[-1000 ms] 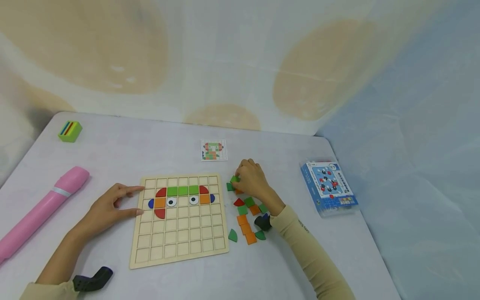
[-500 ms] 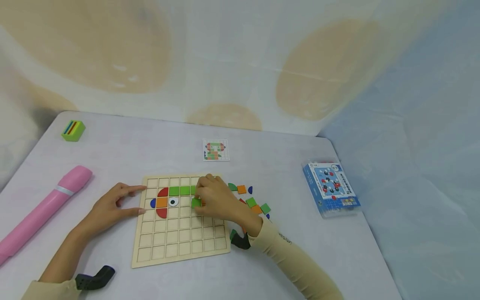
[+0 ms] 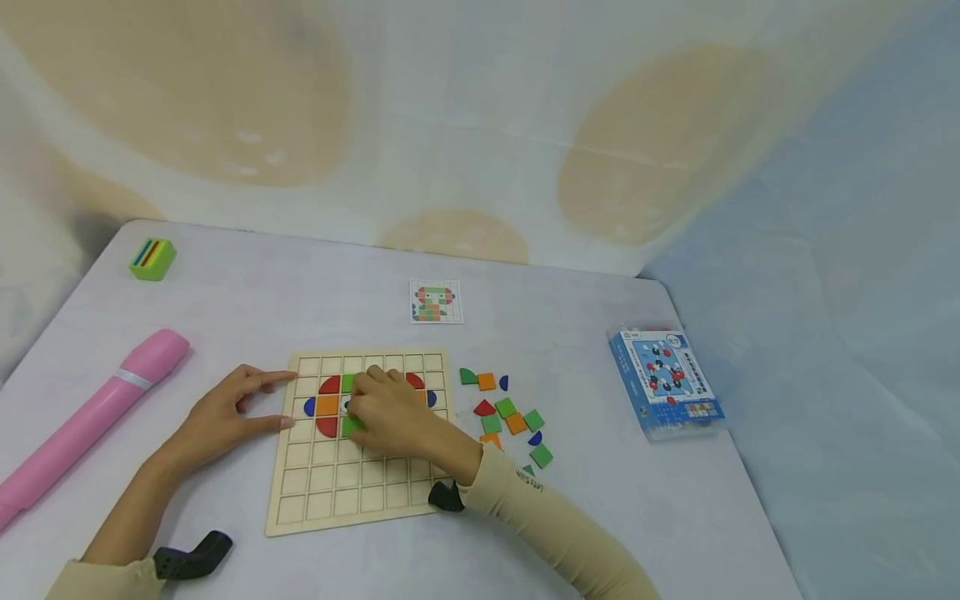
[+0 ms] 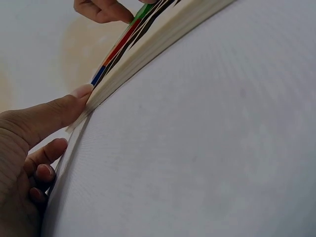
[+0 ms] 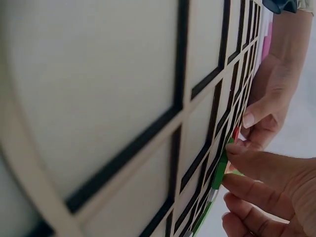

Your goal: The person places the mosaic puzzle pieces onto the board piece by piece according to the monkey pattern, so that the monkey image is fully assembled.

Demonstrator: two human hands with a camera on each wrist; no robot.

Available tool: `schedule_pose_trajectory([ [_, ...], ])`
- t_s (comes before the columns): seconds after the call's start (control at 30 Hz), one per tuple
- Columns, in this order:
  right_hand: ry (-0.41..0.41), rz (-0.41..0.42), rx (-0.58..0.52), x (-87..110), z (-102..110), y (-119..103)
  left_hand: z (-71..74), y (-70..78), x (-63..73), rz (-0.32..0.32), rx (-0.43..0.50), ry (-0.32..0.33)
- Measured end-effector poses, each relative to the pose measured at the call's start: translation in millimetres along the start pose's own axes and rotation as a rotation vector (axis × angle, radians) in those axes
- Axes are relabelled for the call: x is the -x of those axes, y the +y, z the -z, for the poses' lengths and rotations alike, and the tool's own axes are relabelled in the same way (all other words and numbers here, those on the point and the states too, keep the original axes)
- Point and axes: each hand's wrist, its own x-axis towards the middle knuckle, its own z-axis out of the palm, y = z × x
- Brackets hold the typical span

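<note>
A square wooden grid board point(image 3: 322, 481) lies flat on the table. My right hand point(image 3: 396, 414) is over it, pinching a green square tile point(image 5: 220, 172) between thumb and index finger. That tile sits low at the grid, right beside a lower red quarter-circle point(image 3: 327, 427). At the board's left edge, my left hand point(image 3: 217, 415) touches the rim with thumb and index finger spread apart. Also on the grid are an orange square point(image 3: 327, 405), an upper red quarter-circle point(image 3: 330, 384) and a blue half-circle point(image 3: 310, 407). My right hand covers part of the coloured row.
Loose tiles, such as a red quarter-circle point(image 3: 484, 407) and a green square point(image 3: 541, 455), lie right of the board. Behind stands a pattern card point(image 3: 437, 302). A blue box point(image 3: 666, 383) is at right; a pink roll point(image 3: 97, 423) and green block point(image 3: 153, 260) are at left.
My right hand has come from the loose tiles onto the board with a green square tile, then moved further left across the grid. My left hand stays at the board's left edge.
</note>
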Motion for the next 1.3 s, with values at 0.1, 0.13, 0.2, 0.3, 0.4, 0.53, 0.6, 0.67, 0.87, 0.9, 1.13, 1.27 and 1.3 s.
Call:
schedule_pose_trajectory([
  [0.1, 0.009, -0.012, -0.020, 0.6, 0.0, -0.1, 0.5, 0.3, -0.9, 0.004, -0.004, -0.005],
  [0.13, 0.010, -0.016, -0.023, 0.6, 0.2, -0.3, 0.5, 0.2, -1.2, 0.007, -0.005, -0.005],
  [0.2, 0.010, -0.023, -0.030, 0.3, 0.0, -0.6, 0.4, -0.2, -1.6, 0.004, -0.007, -0.005],
  [0.3, 0.010, -0.033, -0.041, -0.5, -1.0, -1.1, -0.2, -0.7, -1.6, -0.006, -0.009, 0.000],
  [0.4, 0.010, -0.048, -0.050, -0.6, -2.4, -1.5, -1.0, -1.1, -1.3, -0.018, -0.007, 0.006],
  [0.53, 0.006, -0.069, -0.036, 0.1, -3.7, -2.0, -2.3, -1.5, -1.2, -0.024, -0.005, 0.005],
  [0.6, 0.001, -0.078, -0.029, 0.3, -4.6, -2.0, -3.1, -1.5, -1.5, -0.024, -0.006, 0.003],
  [0.67, -0.006, -0.083, -0.025, 0.5, -5.4, -1.8, -3.8, -1.5, -1.8, -0.021, -0.009, -0.001],
  [0.87, -0.001, -0.104, -0.094, 12.8, 5.0, 3.3, -5.8, -2.4, -2.1, -0.012, -0.010, -0.011],
  [0.9, 0.006, -0.112, -0.112, 17.4, 9.1, 5.8, -6.0, -2.7, -1.9, -0.010, -0.011, -0.011],
  [1.13, 0.065, -0.222, -0.204, 57.5, 24.1, 45.9, -3.3, -3.6, -0.1, -0.006, -0.025, 0.010],
  [1.27, 0.092, -0.328, -0.255, 82.7, 20.5, 75.7, -1.3, -3.5, -0.7, -0.014, -0.021, 0.010],
  [1.3, 0.097, -0.350, -0.265, 88.4, 19.2, 82.1, -0.9, -3.2, -1.0, -0.014, -0.021, 0.009],
])
